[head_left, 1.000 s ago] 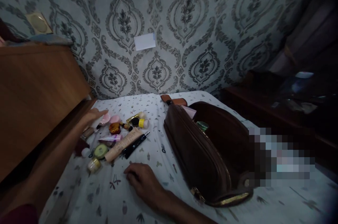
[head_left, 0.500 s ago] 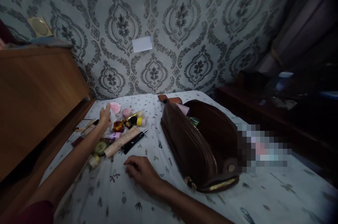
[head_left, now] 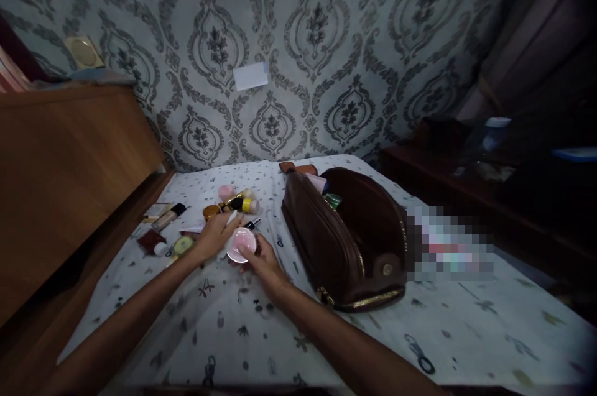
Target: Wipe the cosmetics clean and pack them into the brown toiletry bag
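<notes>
My right hand (head_left: 268, 265) grips a round pink container (head_left: 242, 244) by its edge, thumb across its pink face. Close beside it, my left hand (head_left: 217, 235) is closed on a thin white tissue (head_left: 232, 217), whose edge shows past the fingers. Past the hands lie an amber jar (head_left: 211, 212), a pink rounded item (head_left: 226, 191), a yellow-banded dark bottle (head_left: 247, 205) and a black tube (head_left: 253, 223), partly covered. A round green container (head_left: 183, 245) lies left of my left hand. Part of the cosmetics is hidden behind that hand.
A brown bag (head_left: 303, 240) stands unzipped on the patterned bedsheet (head_left: 261, 346), with a few items inside. At left are a dark red bottle (head_left: 152, 242) and a black-capped bottle (head_left: 170, 217), near a wooden cabinet (head_left: 69, 184). An orange-brown item (head_left: 301, 168) lies behind the bag.
My left hand has come back toward me and rightward with the tissue. The pink round container has left the sheet at the back and is now in my right hand, which has moved forward slightly.
</notes>
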A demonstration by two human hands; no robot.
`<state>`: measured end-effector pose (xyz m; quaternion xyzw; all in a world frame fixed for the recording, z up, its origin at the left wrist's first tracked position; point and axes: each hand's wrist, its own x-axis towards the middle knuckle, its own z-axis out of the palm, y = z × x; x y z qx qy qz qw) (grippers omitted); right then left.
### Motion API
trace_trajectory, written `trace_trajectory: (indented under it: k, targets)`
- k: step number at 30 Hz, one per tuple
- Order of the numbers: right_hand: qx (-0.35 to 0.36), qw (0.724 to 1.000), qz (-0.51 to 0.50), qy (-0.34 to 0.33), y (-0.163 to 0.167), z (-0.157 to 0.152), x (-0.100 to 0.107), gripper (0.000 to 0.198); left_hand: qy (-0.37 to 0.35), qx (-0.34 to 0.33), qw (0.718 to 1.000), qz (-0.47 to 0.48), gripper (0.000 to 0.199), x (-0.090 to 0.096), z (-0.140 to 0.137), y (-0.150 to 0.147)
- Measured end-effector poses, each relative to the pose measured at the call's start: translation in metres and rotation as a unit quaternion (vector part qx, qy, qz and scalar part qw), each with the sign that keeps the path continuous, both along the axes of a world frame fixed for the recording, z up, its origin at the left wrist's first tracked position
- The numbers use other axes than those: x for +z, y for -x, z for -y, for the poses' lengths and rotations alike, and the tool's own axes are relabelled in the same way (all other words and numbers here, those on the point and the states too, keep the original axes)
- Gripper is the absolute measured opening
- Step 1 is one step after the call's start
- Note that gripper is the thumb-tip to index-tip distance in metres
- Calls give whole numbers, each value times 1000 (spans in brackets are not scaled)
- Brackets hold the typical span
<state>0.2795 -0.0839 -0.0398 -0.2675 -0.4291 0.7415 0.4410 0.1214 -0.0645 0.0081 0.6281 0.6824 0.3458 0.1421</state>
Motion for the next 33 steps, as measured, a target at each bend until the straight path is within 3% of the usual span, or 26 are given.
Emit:
trace_trajectory:
  k: [3,7,9,11,14,17,24,28,33]
  targets:
    - [-16,998,-24,52,1,-5,-4,53,-7,-66,980,-188,26,0,-17,23]
    - [-14,995,-42,85,1,-10,-7,58,41,-109,906,-407,55,-5,-48,51]
    - [-4,996,-44,80,1,-10,-8,59,65,-126,871,-470,66,-8,-69,57]
    - [9,997,-41,66,1,-10,-9,57,76,-124,867,-477,68,-10,-90,59]
    - [24,998,-35,49,0,-9,-10,56,100,-88,863,-488,56,-8,-117,68]
    - [25,999,-25,34,0,-9,-11,53,128,-32,862,-490,48,-5,-127,88]
    - [29,999,-21,29,3,-11,-11,53,172,81,875,-445,50,-6,-113,133]
    - [32,998,-34,44,3,-13,-11,55,182,120,886,-409,53,-5,-104,137]
    - [27,997,-48,53,-1,-15,-6,52,151,138,903,-377,43,3,-79,131]
